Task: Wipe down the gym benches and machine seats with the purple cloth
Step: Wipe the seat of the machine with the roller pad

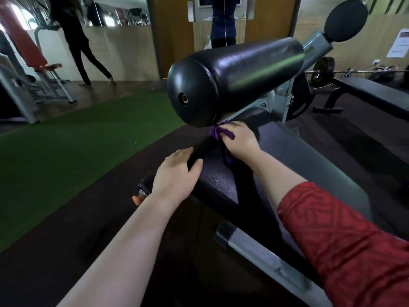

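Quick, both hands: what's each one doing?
Left hand: open, resting flat on the seat pad.
Right hand: closed on the purple cloth.

I see the purple cloth [222, 134] mostly hidden under my right hand [240, 140], poster [399, 42] at two o'clock cut off, unreadable.

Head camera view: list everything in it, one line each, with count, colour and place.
Roller pad: one, black, centre, above the seat.
Machine seat: one, dark, under both hands.
Purple cloth: one, bunched in the right hand below the roller.
Round pad: one, black, top right.
Flat bench: one, black, right.
Barbell: one, behind the flat bench.
Turf: green strip, left.
Red bench: one, far left.
Walking person: one, dark clothes, upper left.
Left hand: bare, resting on the seat edge.
Right hand: red sleeve, gripping cloth.
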